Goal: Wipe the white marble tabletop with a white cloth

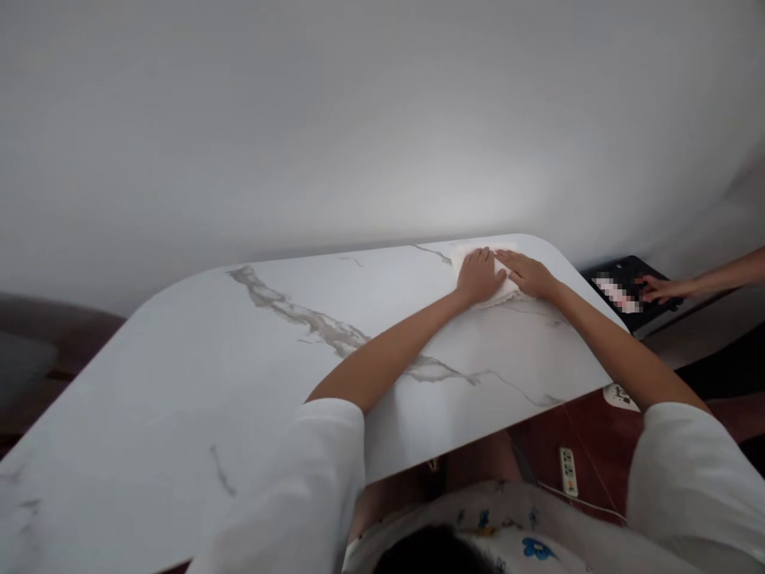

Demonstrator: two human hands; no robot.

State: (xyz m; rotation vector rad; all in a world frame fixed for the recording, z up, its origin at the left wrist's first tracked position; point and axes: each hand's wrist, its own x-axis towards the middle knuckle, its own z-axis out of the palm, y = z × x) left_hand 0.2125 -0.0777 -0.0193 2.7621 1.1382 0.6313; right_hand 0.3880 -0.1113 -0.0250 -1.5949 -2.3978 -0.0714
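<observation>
A folded white cloth (509, 291) lies near the far right corner of a white marble-patterned table (239, 383). My left hand (478, 277) rests flat on the cloth, fingers together and pointing away from me. My right hand (529, 273) lies flat beside it on the same cloth, its fingers pointing left and touching the left hand's fingertips. Both arms stretch out across the tabletop, in white short sleeves. Most of the cloth is hidden under the two palms.
Another person's hand (661, 288) reaches in from the right onto a black object (621, 291) beyond the table's right end. A white power strip (567, 470) with a cable lies on the dark red floor under the table edge. A plain white wall stands behind.
</observation>
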